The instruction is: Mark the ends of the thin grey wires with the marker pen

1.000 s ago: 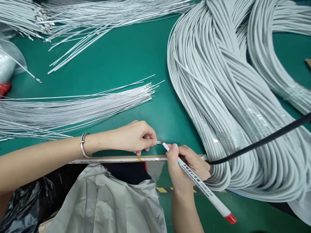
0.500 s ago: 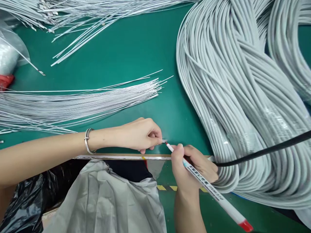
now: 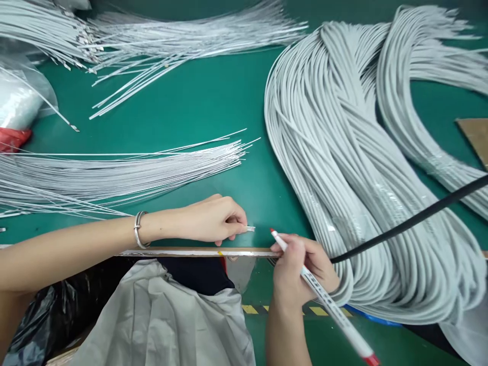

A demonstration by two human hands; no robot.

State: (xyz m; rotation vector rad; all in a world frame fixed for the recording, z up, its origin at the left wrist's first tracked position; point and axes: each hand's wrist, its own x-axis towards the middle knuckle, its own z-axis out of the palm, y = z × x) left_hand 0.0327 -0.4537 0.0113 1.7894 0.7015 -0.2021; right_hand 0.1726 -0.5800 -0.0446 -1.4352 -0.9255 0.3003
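Observation:
My left hand pinches a small whitish wire end just above the green table's near edge. Only a short tip shows past the fingertips, with a faint dark or reddish mark on it; the rest is hidden by the hand. My right hand grips a white marker pen with dark printing and a red back end. Its bare red tip points up and left, a short gap to the right of the wire end.
A bundle of thin white wires lies beyond my left arm, with more wires at the back. Thick coils of grey cable fill the right side. A black cord crosses them. A clear plastic bag sits at left.
The marker tip has pulled back to the right from the wire end, which it was touching or nearly touching. The view has shifted slightly, showing more of the table's back.

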